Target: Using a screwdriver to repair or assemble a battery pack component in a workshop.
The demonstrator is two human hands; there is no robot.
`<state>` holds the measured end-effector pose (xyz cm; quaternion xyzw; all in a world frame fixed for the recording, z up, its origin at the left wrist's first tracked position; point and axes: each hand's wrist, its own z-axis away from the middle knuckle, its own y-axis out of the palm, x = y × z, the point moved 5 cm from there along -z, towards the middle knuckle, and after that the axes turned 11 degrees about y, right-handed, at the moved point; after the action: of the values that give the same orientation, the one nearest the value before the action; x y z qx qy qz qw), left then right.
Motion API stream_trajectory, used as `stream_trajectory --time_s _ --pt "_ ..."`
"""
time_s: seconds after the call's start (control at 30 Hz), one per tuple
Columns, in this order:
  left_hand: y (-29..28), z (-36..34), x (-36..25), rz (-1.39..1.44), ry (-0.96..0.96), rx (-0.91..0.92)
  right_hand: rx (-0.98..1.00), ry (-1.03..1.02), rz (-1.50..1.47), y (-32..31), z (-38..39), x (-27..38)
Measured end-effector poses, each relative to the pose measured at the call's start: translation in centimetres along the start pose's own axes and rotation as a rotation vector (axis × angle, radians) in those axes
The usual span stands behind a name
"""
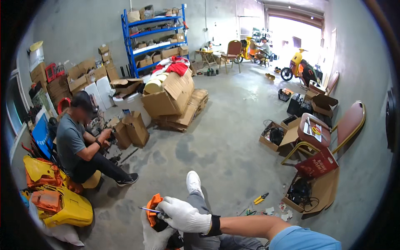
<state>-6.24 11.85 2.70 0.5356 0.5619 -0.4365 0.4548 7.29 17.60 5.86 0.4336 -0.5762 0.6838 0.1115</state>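
Observation:
My right hand (181, 213), in a white knit glove, is closed around a slim screwdriver (147, 209). Its thin shaft points left across an orange-and-black plastic part (155, 202), and its handle is mostly hidden in the glove. Below, my left hand (152, 236), also gloved, grips that part from the left and underneath, close to my lap. Most of the left fingers are covered by the part and the other hand. A dark piece with some orange (176, 241) shows at the bottom edge, partly hidden.
On the left a person (79, 137) sits beside yellow and orange plastic panels (71, 207). Yellow-handled pliers (261, 198) lie on the floor to my right, near an open carton (329, 189) of black parts. A chair (348, 125) and a cardboard stack (168, 96) stand farther off.

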Motion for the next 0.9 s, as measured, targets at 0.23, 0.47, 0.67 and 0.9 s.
stream_trajectory --time_s 0.23,0.47,0.67,0.9 --pt "-2.5 -1.0 6.2 0.088 -0.102 -0.067 -0.007 0.058 -0.032 2.5 -3.0 -2.6" --pt "-3.1 -1.5 6.8 -0.044 -0.125 -0.019 0.046 0.136 -0.121 3.4 -3.7 -3.7" --pt "-4.5 0.6 7.1 -0.214 -0.216 -0.037 -0.036 0.084 -0.056 5.1 -3.7 -4.0" --pt "-5.3 2.9 5.0 -0.164 -0.099 -0.041 0.065 0.165 -0.133 6.1 -1.8 -1.8"
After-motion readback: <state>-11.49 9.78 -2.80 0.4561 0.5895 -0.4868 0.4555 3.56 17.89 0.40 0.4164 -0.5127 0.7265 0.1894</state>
